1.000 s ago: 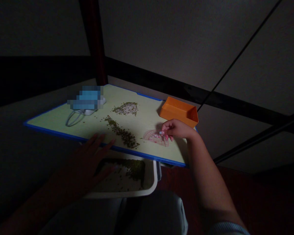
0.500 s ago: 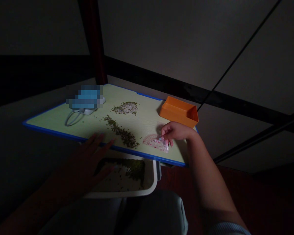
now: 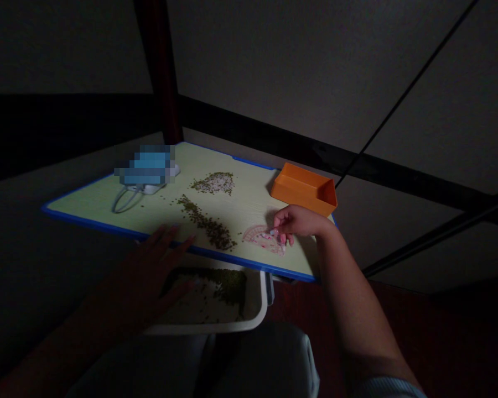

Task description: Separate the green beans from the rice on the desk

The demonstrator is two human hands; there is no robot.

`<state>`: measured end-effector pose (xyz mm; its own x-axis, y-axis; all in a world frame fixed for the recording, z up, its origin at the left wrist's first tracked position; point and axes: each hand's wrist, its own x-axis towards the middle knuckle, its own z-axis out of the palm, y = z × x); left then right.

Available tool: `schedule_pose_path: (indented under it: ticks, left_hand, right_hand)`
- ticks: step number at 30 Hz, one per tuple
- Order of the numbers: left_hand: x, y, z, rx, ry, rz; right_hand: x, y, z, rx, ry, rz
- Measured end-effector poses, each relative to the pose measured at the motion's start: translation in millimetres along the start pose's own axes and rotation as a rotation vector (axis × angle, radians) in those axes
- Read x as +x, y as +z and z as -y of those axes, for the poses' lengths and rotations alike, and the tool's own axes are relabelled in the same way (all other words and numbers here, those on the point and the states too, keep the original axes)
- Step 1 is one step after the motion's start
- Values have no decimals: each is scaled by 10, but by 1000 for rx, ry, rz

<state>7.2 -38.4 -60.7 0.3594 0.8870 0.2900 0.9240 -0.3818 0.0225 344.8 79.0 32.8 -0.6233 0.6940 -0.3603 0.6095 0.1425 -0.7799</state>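
Note:
My right hand (image 3: pixel 296 222) is closed at the upper right edge of a clear protractor (image 3: pixel 261 240) with pink markings, pinching it low over the pale board (image 3: pixel 257 193). Part of the protractor is hidden behind the fingers. Left of it, a dark streak of small seeds or beans (image 3: pixel 209 225) runs across the board. Farther back lies a heap of pale and green grains (image 3: pixel 216 183). In shadow, my left hand (image 3: pixel 161 260) is open with fingers spread, at the board's blue front edge and over a white-rimmed bin (image 3: pixel 257 309); it holds nothing.
An orange open box (image 3: pixel 302 188) stands at the board's back right corner. A blurred-out blue device (image 3: pixel 147 166) on a white stand with a looped cable sits at the left. Dark green grains (image 3: pixel 228 284) lie in the bin below the board. Panelled walls rise close behind.
The protractor has tilted slightly, losing its glare, and its lower right corner has risen a little. The right hand has barely shifted; the left hand and grain piles look unchanged.

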Motion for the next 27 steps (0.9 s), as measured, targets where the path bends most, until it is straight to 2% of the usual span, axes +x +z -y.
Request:
schedule_pose_path:
  ticks: [16,22,27]
  left_hand:
    - [5,10,4,5,3,7]
    - [5,-5,0,2,2,6]
    - [-8,39,24,16,8,-13]
  right_hand:
    - [-13,-5,24,-16,-58,-16]
    - [-18,17,22,57,-104,7]
    - [-43,-14,11,33,-88,21]
